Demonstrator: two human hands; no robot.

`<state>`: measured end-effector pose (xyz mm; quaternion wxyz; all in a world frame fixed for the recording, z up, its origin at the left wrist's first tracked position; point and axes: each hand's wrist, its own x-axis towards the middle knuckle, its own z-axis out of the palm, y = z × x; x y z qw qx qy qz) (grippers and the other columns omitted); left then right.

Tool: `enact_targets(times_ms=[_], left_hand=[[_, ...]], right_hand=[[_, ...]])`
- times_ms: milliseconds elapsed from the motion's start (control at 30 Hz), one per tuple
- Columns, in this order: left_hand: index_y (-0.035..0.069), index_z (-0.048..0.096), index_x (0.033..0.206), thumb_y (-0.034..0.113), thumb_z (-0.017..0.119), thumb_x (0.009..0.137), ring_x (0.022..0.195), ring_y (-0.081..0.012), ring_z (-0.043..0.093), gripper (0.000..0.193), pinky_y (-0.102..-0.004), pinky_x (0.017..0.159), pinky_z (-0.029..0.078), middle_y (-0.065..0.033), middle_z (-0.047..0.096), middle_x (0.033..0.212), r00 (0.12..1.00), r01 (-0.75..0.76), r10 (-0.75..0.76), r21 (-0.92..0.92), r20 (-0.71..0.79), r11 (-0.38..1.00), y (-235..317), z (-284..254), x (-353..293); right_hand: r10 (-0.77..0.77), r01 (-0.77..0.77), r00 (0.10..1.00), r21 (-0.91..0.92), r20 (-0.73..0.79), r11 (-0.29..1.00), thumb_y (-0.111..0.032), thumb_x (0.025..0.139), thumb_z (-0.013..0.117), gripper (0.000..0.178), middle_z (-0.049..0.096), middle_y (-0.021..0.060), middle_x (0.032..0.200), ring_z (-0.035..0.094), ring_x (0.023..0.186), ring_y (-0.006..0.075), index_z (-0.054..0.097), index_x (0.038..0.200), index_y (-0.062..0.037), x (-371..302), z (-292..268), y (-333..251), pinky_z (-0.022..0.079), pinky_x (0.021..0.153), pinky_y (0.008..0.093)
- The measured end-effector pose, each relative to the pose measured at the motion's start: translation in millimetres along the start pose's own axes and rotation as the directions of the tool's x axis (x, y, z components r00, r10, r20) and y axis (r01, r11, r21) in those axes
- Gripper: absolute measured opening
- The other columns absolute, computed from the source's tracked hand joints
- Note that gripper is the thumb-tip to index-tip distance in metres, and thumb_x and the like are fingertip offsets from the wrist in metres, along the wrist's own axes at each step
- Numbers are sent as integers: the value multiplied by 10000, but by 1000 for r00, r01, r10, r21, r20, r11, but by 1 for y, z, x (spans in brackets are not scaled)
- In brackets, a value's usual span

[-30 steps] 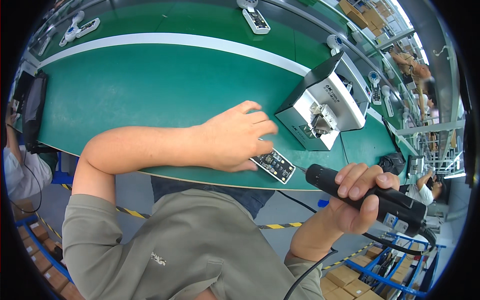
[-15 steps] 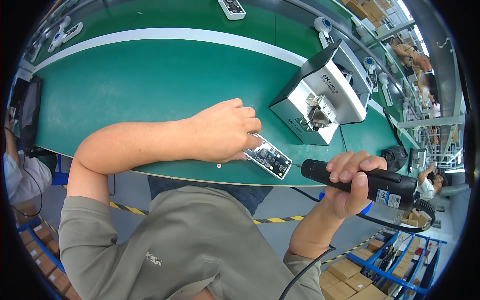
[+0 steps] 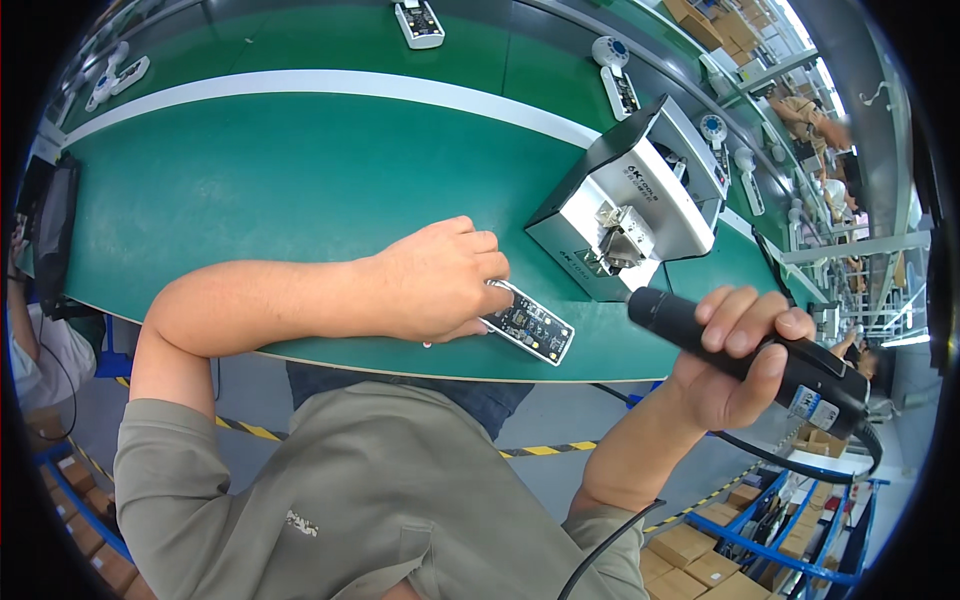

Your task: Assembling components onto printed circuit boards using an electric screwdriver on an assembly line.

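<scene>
My left hand [image 3: 440,283] is closed on the upper left end of a white handheld housing [image 3: 562,354] with a circuit board [image 3: 532,324] exposed in it. The housing lies on the green bench near its front edge. In my right hand [image 3: 738,350] is a black electric screwdriver [image 3: 665,315], its nose pointing up and left, clear of the board. The nose is close to the lower front of a silver and black screw feeder [image 3: 650,190], which has a metal pick-up block [image 3: 625,240]. The screwdriver's bit is hard to make out.
Beyond the bench's white strip [image 3: 330,82], a green belt carries more housings [image 3: 418,25] and white round-headed units [image 3: 612,65]. A black cable [image 3: 790,465] loops from the screwdriver. Blue racks with cartons [image 3: 685,550] stand at lower right. Other people sit at the far left and right.
The screwdriver has lifted away from the housing's right end and moved right, toward the screw feeder's front. My left hand keeps hold of the housing. The whole view has shifted slightly.
</scene>
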<state>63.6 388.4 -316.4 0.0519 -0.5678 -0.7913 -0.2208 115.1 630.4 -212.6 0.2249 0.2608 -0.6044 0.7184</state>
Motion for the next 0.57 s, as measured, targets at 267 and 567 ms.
enact_targets(times_ms=[267, 567], left_hand=[[122, 682, 923, 283, 712, 761, 861, -208, 514, 230, -329, 788, 396, -42, 584, 912, 998, -25, 23, -32, -57, 999, -1, 4, 2], [131, 685, 948, 311, 714, 757, 884, -204, 521, 264, -336, 793, 397, -44, 593, 930, 1000, 6, -6, -1, 4, 1000, -1, 0, 0]], right_hand=[[-119, 131, 985, -92, 125, 987, -139, 867, 590, 183, 557, 53, 674, 552, 556, 162, 533, 1026, -69, 23, -8, 16, 484, 591, 296], [69, -90, 987, 145, 145, 985, -167, 863, 604, 301, 571, 69, 678, 564, 557, 178, 488, 1123, -67, -3, 19, 10, 506, 618, 328]])
